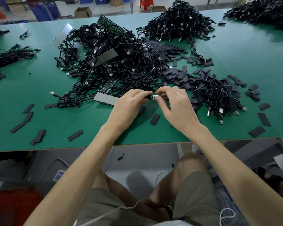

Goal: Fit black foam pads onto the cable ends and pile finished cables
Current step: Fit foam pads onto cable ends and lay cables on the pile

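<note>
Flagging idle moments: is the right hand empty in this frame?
No, the right hand pinches one side of a small cable end while the left hand grips its other side, just above the green table.

Your table point(39, 95) wears a smooth, matt green mat. The foam pads point(154, 119) look dull and soft; the cables point(121, 62) carry slightly glossy plastic sheaths and shiny metal plugs point(220, 110).

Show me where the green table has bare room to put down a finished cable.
Two patches: left, between the big cable pile and the small bundle; right, between the far heap and the foam pads. The middle is crowded.
</note>
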